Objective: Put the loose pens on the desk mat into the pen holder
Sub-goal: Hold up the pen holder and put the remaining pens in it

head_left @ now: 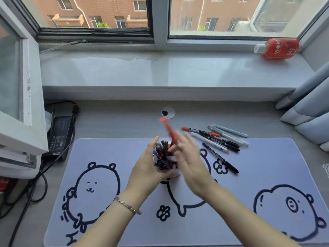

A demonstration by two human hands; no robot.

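The pen holder stands at the middle of the lilac desk mat, packed with several dark pens. My left hand wraps around its left side. Above the holder's right rim my right hand, blurred by motion, pinches a red pen that points up and away. To the right, several loose pens lie in a heap across the mat's far edge, black, white, grey-blue and one with red ends. A single black pen lies apart, closer to me.
A black power adapter with cables sits at the left of the desk. A round cable grommet lies behind the holder. A red drink bottle lies on the window sill. Grey curtains hang at the right.
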